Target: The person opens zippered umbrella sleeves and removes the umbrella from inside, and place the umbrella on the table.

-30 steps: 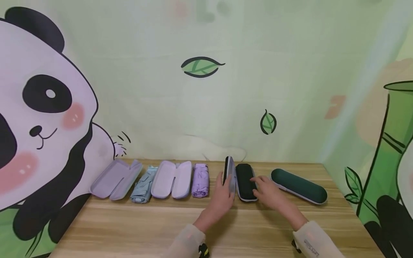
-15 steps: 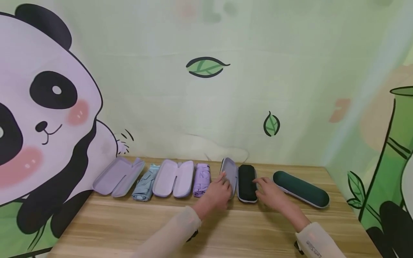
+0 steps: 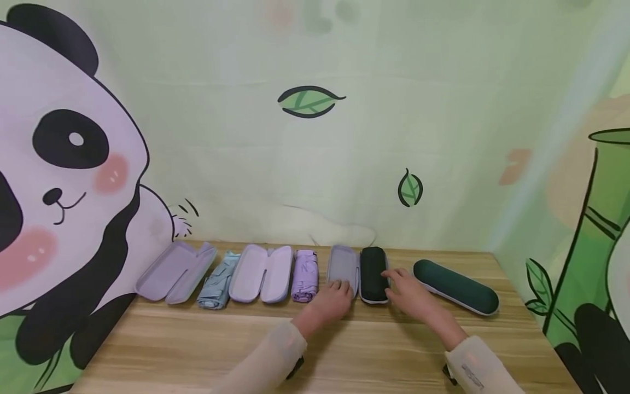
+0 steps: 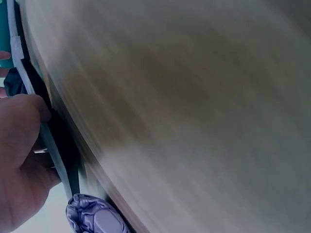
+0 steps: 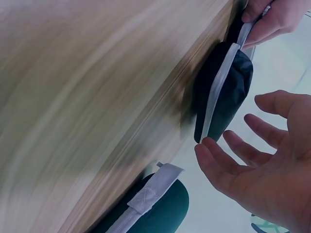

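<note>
A zip case with a grey-lined lid (image 3: 343, 264) lies unfolded on the table. Its right half holds a black folded bundle (image 3: 372, 272), which looks like a compact umbrella; its dark fabric (image 5: 237, 85) bulges above the pale zip rim in the right wrist view. My left hand (image 3: 331, 303) rests on the near end of the lid, fingers over the lining, thumb at the edge. My right hand (image 3: 412, 295) is spread beside the right half, fingertips at its side; whether they touch it I cannot tell. To its right lies a closed dark green case (image 3: 458, 287).
Left of the lid stand a purple folded umbrella (image 3: 305, 276), an unfolded lilac case (image 3: 248, 273), a light blue folded umbrella (image 3: 220, 282) and another unfolded lilac case (image 3: 162, 273). They line the back of the wooden table (image 3: 197, 350), before a printed cloth wall (image 3: 236, 164).
The lid, upright under my left hand at first, has swung down to the left and now lies flat. My left hand has shifted onto its near end. The right hand has hardly moved.
</note>
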`<state>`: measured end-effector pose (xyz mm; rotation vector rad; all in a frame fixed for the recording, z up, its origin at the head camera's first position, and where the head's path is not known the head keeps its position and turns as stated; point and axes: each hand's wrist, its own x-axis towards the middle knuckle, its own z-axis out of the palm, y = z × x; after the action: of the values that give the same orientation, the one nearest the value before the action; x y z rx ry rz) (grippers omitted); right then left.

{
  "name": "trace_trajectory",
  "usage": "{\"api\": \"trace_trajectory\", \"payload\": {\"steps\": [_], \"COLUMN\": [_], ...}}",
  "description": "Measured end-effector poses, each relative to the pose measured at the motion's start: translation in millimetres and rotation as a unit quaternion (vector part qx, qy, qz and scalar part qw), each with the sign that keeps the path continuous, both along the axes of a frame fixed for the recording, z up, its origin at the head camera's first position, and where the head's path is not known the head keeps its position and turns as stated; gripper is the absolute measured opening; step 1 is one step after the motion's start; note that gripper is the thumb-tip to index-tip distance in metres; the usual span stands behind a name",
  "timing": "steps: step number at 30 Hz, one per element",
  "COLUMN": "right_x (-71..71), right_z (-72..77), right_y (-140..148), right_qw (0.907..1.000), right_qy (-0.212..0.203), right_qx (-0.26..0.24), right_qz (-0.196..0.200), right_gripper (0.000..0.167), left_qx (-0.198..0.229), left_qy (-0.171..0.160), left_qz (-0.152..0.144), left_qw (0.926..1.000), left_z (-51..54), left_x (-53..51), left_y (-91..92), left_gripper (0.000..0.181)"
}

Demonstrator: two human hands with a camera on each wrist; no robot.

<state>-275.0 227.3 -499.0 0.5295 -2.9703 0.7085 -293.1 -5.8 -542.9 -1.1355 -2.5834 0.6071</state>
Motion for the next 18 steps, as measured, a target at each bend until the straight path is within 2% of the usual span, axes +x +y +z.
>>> {"api": "trace_trajectory", "payload": {"steps": [4,7,9,13,16,18], "right_x": [-5.6,-11.7,-15.8,-24.8,-32.6,-38.1], "right_z": [0.6,0.6,0.2,1.3,2.4,2.4], "right_y": [-6.4,-13.3,-16.8,-23.4,-29.1,-32.4], "right_qw": [0.9999,0.9995,0.9989,0.9969,0.9947,0.9931], "right_qy": [-0.005,-0.017,-0.024,-0.024,-0.029,-0.032], "right_qx": [0.001,0.002,-0.001,-0.018,-0.022,-0.015], "right_qz": [-0.014,-0.027,-0.04,-0.072,-0.097,-0.112], "right_gripper": [0.042,0.042,0.042,0.043,0.045,0.047], "left_qx": [0.029,0.06,0.082,0.137,0.169,0.183], "left_qy": [-0.042,-0.087,-0.122,-0.181,-0.196,-0.191], "left_qz": [0.029,0.057,0.079,0.125,0.14,0.142], "left_qw": [0.9983,0.9928,0.9859,0.9659,0.9556,0.954], "left_z": [-1.3,-1.5,-2.3,-2.1,-2.6,-3.3], "left_x": [1.1,-0.1,-1.7,-6.9,-10.7,-13.1], "left_y": [4.8,7.7,10.4,15.8,19.1,21.8], "left_gripper": [0.04,0.044,0.048,0.054,0.055,0.054]}}
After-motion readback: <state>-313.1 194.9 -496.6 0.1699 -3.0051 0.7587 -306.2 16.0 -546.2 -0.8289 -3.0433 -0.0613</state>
